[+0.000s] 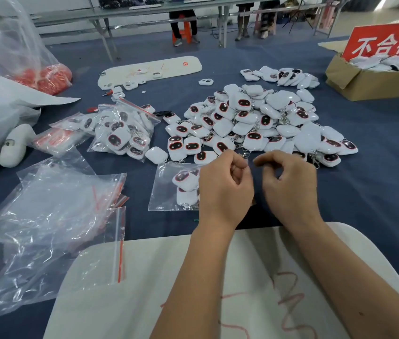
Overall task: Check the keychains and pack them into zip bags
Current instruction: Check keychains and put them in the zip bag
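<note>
Here, your left hand and right hand pinch the zip bag of keychains near the loose pile; an incompletely pressed seal could spill them across the tabletop.

Glossy white plastic is seen on the keychains, with metal clasps. Thin, clear, crinkled film is shown by the zip bags. The table is covered in matt blue cloth; the box is plain brown cardboard.

Right part of the zip bag behind the left hand; red sign cut by the edge.
</note>
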`<state>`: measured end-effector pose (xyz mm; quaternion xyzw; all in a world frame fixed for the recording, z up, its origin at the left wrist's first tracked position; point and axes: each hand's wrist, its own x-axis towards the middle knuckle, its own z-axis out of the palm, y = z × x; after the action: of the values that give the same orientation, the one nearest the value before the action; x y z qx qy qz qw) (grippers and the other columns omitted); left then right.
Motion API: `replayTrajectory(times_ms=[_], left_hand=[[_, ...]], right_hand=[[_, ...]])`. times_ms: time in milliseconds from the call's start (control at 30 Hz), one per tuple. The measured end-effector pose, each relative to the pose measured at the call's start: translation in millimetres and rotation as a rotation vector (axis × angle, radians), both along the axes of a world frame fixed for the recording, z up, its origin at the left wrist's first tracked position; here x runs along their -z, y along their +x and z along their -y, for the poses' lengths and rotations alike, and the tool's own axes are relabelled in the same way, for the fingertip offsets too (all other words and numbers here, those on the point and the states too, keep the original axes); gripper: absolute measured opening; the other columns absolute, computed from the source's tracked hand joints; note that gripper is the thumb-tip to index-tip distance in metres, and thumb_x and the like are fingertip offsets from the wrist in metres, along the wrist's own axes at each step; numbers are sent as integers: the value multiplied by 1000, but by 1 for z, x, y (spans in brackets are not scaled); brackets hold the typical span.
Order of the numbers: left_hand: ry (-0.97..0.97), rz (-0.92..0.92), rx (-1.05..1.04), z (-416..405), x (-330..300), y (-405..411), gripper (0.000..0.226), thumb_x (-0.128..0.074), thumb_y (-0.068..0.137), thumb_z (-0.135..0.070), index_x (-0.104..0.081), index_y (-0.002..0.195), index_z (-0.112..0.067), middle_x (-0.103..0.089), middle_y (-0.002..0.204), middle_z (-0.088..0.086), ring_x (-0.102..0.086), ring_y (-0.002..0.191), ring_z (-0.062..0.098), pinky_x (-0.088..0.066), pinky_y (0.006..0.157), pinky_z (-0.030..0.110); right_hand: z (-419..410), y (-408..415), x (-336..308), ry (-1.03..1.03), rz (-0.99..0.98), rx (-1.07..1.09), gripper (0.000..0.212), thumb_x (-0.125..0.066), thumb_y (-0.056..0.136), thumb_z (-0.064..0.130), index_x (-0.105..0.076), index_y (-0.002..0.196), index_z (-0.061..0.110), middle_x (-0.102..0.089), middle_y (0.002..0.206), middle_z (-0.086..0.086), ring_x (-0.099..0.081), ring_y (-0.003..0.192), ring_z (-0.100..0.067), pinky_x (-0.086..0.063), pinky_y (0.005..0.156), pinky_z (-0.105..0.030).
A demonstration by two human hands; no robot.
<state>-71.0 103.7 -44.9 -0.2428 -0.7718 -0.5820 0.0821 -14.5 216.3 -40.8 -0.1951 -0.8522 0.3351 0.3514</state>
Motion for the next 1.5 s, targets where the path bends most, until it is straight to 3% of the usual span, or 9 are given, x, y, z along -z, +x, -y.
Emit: replayTrajectory(times_ms=[67, 133, 200, 400, 600, 967, 1133, 1300, 1500], left_hand=[[-88, -8, 18, 0, 2, -1, 16, -68, 88, -8, -63, 77, -17, -59, 58, -7, -52, 56, 10, -50, 58, 34], [-145, -27, 36, 0, 2, 0, 16, -67, 87, -6, -62, 77, -17, -58, 59, -7, -52, 56, 11, -51, 59, 37], [-198, -44, 39, 1, 2, 0, 15, -65, 87, -6, -62, 77, -16, -58, 60, -6, -53, 58, 13, -52, 60, 40], [-297, -46, -125, 9, -2, -6, 14, -62, 89, -12, -60, 77, -20, -61, 65, -6, -58, 67, 17, -52, 66, 40], [-233, -23, -242, 13, -4, -7, 10, -64, 88, -16, -62, 79, -21, -62, 66, -8, -60, 68, 13, -54, 68, 38], [2, -3, -146, 6, -5, -7, 12, -67, 86, -9, -67, 79, -19, -64, 66, -7, -60, 67, 11, -47, 59, 15], [-60, 115, -77, 6, -1, -11, 9, -70, 88, -15, -70, 83, -22, -67, 71, -8, -62, 66, 7, -54, 63, 23], [-112, 231, 16, 8, 0, -16, 11, -74, 92, -25, -73, 82, -20, -71, 71, -1, -71, 67, 24, -61, 69, 51], [115, 307, -85, 7, -3, -13, 21, -73, 96, -34, -70, 87, -15, -68, 70, 5, -63, 58, 15, -54, 51, 28]], right_hand=[[-11, -2, 3, 216, 136, 101, 30, -63, 91, 5, -75, 117, 17, -71, 124, -4, -51, 121, -30, -36, 98, -26], [-18, -5, 5, 293, 435, 116, 48, -63, 97, 20, -56, 145, 22, -42, 160, -10, -27, 146, -34, -30, 114, -45], [-17, -6, 5, 294, 614, 102, 59, -58, 101, 30, -38, 157, 28, -18, 171, -8, -9, 156, -31, -21, 121, -53], [-17, 0, 5, 195, 264, 111, 40, -80, 87, 20, -67, 124, 12, -64, 119, -7, -53, 115, -32, -38, 100, -36], [-13, -4, 5, 280, 462, 53, 58, -69, 98, 27, -49, 151, 17, -40, 157, -12, -31, 145, -34, -32, 117, -45], [-11, -5, 4, 215, 210, 26, 21, -69, 98, 19, -73, 117, 12, -73, 113, -5, -60, 109, -28, -40, 97, -34], [-13, -7, 3, -229, 2, -67, 18, -61, 103, 16, -79, 97, 17, -76, 85, 10, -69, 76, -7, -55, 73, -23], [-18, -6, 4, -543, -5, -176, 15, -64, 103, 16, -78, 98, 18, -78, 85, 1, -75, 66, -16, -63, 71, -36], [-11, -5, 5, -576, 2, -414, 23, -67, 101, 9, -78, 111, 26, -76, 73, -2, -73, 63, -18, -58, 62, -24]])
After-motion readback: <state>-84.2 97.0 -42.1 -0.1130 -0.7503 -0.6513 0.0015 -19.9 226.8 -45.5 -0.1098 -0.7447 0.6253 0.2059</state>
